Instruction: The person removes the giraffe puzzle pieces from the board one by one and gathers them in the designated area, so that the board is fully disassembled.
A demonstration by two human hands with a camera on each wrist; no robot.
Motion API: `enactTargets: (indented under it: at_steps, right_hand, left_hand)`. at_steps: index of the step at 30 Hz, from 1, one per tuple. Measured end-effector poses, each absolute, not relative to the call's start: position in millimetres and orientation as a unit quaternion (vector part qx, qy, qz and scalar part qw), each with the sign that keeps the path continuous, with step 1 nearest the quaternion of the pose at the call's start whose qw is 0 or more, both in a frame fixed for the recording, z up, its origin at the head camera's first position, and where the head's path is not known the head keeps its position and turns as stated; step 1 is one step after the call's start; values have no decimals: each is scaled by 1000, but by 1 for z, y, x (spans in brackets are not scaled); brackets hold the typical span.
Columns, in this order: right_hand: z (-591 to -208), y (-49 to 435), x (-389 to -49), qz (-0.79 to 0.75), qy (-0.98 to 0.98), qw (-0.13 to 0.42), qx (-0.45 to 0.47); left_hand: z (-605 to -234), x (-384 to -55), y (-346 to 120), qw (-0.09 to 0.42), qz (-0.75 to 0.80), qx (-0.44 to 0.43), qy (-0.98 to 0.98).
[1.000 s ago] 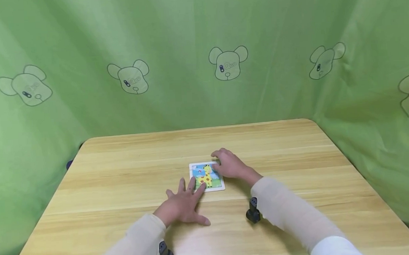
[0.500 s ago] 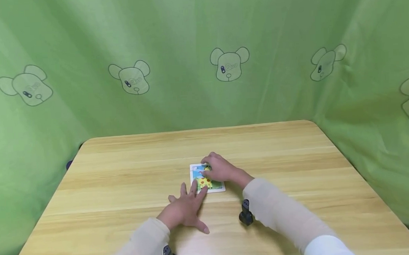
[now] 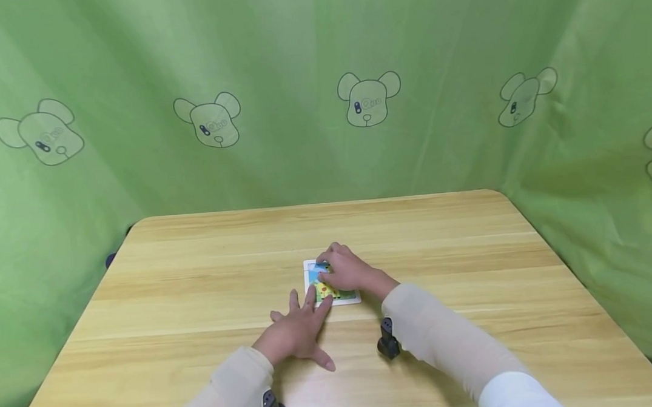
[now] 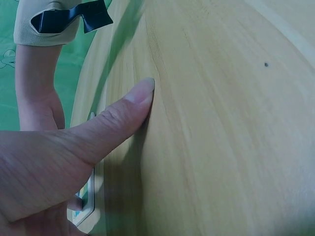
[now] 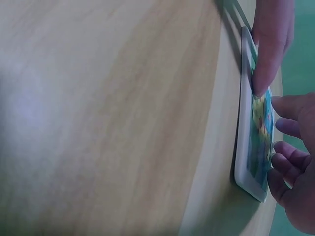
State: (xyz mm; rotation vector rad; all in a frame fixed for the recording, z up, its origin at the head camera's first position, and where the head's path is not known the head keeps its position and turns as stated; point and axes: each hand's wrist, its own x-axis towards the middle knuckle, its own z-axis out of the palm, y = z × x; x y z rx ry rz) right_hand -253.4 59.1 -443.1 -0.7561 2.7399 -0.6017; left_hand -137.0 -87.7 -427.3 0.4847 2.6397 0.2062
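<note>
A flat square giraffe puzzle [image 3: 312, 276] in a white frame lies on the table. My left hand [image 3: 297, 333] is spread at its near left side, with two fingertips over the frame's near edge and the thumb [image 4: 120, 109] stretched out over bare wood. Over the far right part of the picture is my right hand [image 3: 346, 272], its fingers bent and apart from the thumb. In the right wrist view, the right fingertips [image 5: 278, 184] rest on or just above the picture, with no separate piece visible between them. The right hand hides the giraffe's head.
The wooden table [image 3: 198, 282] has rounded far corners. A green curtain [image 3: 276, 54] with bear-head prints hangs behind it and at both sides. Black wrist devices [image 3: 388, 339] hang under both sleeves.
My right hand has moved left from the puzzle's right edge onto the picture. My left hand has shifted slightly and still touches the near edge. The puzzle stays almost in place.
</note>
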Motion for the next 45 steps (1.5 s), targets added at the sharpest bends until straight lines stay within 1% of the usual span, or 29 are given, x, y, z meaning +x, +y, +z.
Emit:
enactTargets:
  at_steps: [21, 28, 45]
  right_hand:
    - [-442, 53, -254, -181, 942, 108, -261]
    - [-447, 51, -256, -172, 946, 104, -254]
    - [-451, 46, -257, -191, 946, 96, -244]
  left_hand:
    - [-428, -137, -90, 230, 83, 176, 954]
    - [-430, -139, -90, 230, 75, 174, 955]
    - [-428, -139, -90, 227, 76, 174, 955]
